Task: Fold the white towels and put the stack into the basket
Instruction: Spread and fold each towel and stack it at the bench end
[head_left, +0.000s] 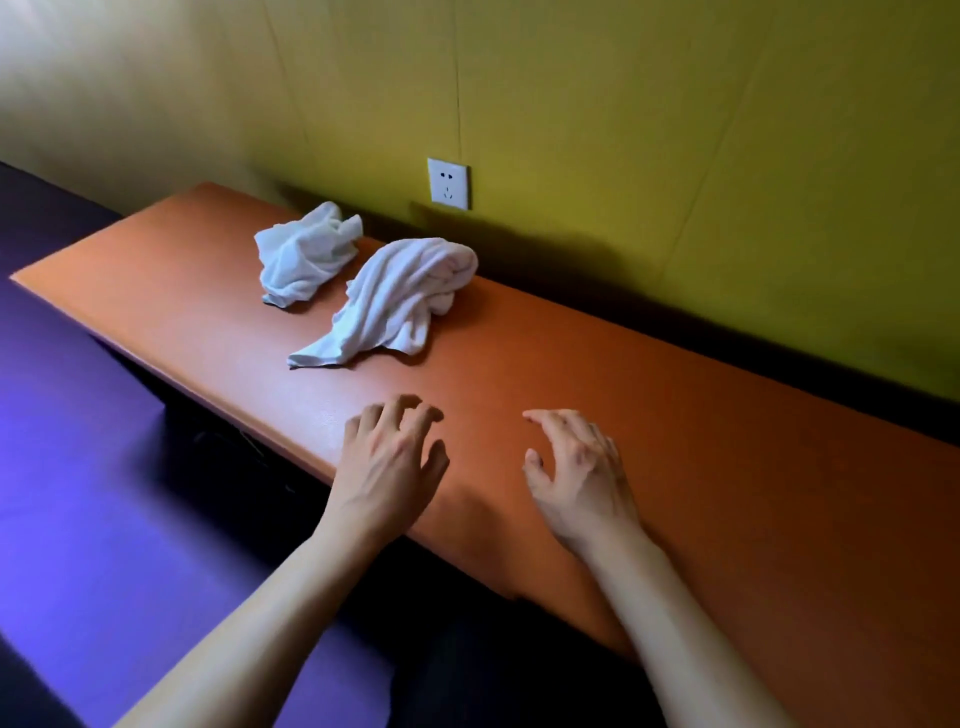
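Note:
Two crumpled white towels lie on the orange tabletop (623, 395). The nearer towel (400, 299) is a long rumpled bundle, bunched at its far end with a corner trailing toward me. The farther towel (306, 252) sits wadded up to its left, closer to the wall. My left hand (392, 457) hovers over the table's near edge, fingers loosely curled, holding nothing. My right hand (576, 473) hangs beside it with fingers spread and bent, also empty. Both hands are short of the towels. No basket is in view.
A yellow-green wall (675, 130) runs along the table's far side, with a white power socket (448, 183) just behind the towels. Purple surfaces (78, 467) lie left of and below the table.

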